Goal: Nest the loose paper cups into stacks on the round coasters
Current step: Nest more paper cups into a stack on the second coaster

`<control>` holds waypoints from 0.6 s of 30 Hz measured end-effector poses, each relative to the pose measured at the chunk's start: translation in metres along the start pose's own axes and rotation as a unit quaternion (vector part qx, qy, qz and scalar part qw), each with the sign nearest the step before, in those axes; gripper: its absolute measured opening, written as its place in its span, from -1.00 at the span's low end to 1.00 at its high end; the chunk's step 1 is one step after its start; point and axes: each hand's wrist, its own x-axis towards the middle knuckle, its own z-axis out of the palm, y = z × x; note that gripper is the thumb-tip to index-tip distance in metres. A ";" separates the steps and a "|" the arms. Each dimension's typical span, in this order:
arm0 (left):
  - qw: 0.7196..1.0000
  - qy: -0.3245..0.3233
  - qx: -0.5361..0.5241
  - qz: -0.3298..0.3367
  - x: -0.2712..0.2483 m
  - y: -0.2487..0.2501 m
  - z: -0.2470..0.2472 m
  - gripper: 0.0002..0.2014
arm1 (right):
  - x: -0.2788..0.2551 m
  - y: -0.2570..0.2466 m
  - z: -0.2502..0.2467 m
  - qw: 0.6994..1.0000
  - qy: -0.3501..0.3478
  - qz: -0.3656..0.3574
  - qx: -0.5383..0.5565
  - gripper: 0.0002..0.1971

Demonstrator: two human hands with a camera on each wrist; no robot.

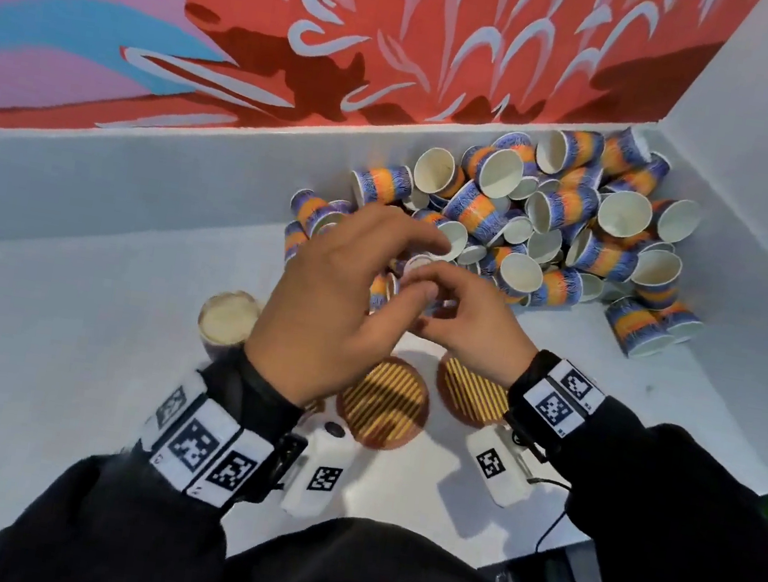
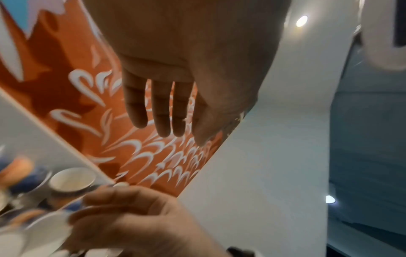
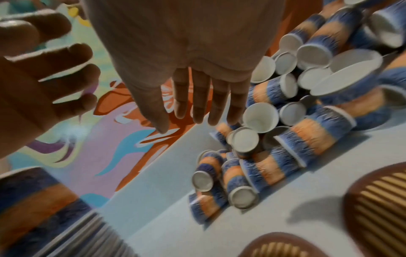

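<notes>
Both hands reach over the pile of loose paper cups (image 1: 529, 227), which lies just beyond the fingertips on the tabletop (image 1: 72, 321). The left hand (image 1: 337, 294) is spread and holds nothing; the right hand (image 1: 461, 321) curls near a cup rim, contact hidden. Cups likely light, thin-walled, crushable: best taken lightly by the rim. The right wrist view alone shows a ribbed nested stack (image 3: 44, 217) and two bare coasters (image 3: 382, 200); the head view shows both wrists.

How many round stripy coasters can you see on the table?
2. One coaster lies just below the left hand; the other coaster sits beside it, under the right wrist. More may be hidden.
</notes>
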 end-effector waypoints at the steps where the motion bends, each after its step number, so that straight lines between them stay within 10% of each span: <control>1: 1.000 -0.009 -0.002 -0.017 0.004 -0.004 0.016 -0.68 | 0.001 0.010 -0.008 1.000 0.013 0.005 -0.022 -0.60; 12: 0.938 -0.039 0.042 -0.341 -0.013 -0.130 0.151 -0.32 | 0.034 0.134 -0.059 0.971 -0.026 0.053 -0.230 -0.37; 18: 0.902 -0.115 0.116 -0.400 -0.017 -0.164 0.167 -0.21 | 0.059 0.155 -0.044 0.911 -0.106 0.044 -0.397 -0.05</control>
